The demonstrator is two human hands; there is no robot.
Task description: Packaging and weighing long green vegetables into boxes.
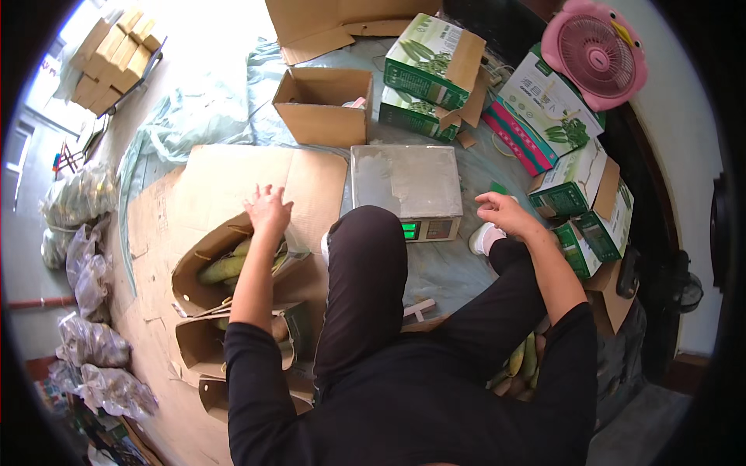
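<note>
My left hand is over the flattened cardboard, near the upper edge of an open brown box, its fingers spread and holding nothing. Long green vegetables, their kind unclear, lie inside that box, partly hidden by my forearm. To the right, my right hand hangs above my white shoe, fingers loosely stretched out with nothing visible in them. Between my hands sits a digital scale with a bare metal pan and a lit green display. Another open carton with produce stands just nearer than the first box.
An open brown carton stands beyond the scale. Green-and-white printed boxes are stacked at the far right, near a pink fan. Filled plastic bags line the left. More long vegetables lie beside my right thigh.
</note>
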